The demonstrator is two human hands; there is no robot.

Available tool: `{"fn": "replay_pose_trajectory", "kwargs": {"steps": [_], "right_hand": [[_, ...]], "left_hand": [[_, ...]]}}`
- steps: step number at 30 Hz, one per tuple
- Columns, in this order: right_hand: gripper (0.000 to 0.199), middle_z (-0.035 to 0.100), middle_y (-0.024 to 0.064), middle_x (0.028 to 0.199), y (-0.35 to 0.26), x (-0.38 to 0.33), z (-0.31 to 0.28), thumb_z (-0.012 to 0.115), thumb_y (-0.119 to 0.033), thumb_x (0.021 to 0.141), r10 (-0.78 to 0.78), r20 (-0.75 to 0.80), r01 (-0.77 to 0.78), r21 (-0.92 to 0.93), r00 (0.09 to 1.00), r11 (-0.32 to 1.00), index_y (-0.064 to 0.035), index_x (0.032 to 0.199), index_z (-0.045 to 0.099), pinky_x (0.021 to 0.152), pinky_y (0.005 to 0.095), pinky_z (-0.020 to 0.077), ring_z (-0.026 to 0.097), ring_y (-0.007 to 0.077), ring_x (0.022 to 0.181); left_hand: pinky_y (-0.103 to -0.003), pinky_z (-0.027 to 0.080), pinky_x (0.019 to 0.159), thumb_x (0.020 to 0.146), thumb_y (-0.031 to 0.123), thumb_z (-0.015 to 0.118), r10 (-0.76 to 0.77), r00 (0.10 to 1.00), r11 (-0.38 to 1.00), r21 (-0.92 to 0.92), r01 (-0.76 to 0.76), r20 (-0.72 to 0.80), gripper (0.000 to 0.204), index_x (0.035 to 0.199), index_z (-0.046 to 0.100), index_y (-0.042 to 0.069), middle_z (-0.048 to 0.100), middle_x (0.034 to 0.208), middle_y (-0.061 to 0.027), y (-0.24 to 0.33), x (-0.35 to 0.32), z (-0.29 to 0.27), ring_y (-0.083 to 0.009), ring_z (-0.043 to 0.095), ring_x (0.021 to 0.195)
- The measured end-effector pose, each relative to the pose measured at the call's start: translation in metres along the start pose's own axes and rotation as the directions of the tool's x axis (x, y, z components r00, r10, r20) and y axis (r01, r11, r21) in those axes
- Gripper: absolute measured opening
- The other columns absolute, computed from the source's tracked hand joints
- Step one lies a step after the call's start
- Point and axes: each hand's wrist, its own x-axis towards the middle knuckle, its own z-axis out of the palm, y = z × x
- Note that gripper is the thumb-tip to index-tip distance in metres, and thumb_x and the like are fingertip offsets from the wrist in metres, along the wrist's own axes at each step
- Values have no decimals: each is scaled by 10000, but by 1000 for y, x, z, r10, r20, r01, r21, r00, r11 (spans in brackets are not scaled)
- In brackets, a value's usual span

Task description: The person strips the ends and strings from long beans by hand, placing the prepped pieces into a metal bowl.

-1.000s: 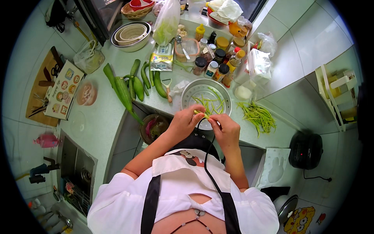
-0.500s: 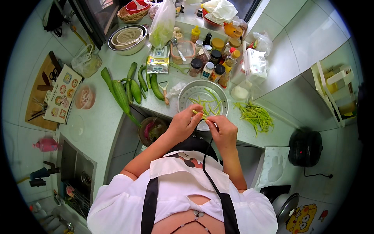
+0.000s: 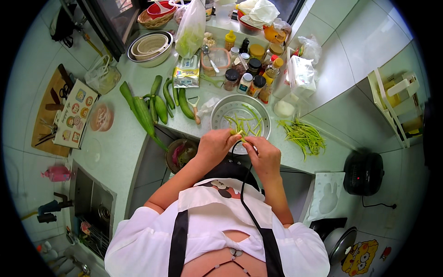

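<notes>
Cucumbers lie L on the counter, w/ a dark bowl of scraps below its front edge. L hand: fingers curled, thumb + forefinger pinching one end of a green bean. R hand: fingertips pinched on the other end, just beside. Bean sits over the near rim of the steel bowl, which holds snapped pcs. Best kept over the bowl so pcs drop in; short pinches. Untrimmed bean pile lies R of bowl, near the counter edge. Jars crowd the back; free room mainly at the front.
</notes>
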Motion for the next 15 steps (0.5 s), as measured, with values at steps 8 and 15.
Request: {"fn": "replay_pose_trajectory", "kwargs": {"steps": [8,15], "right_hand": [[118,645,84,798,7,-2,3,679,-104,787,170,99,-186,192,981,964,-40,885,664,550,269,482,604,156,596],[94,574,65,792,10,2,0,700,-67,754,196,18,-193,272,981,943,-38,837,668,508,258,442,536,141,549]], "left_hand": [[-356,466,587,825,76,621,74,974,975,-189,-116,-214,111,921,600,24,593,744,-136,0,3,6,-322,585,674],[-381,462,558,796,80,631,137,986,990,43,-134,-90,99,864,569,44,574,716,-115,-7,-3,12,-310,583,645]]}}
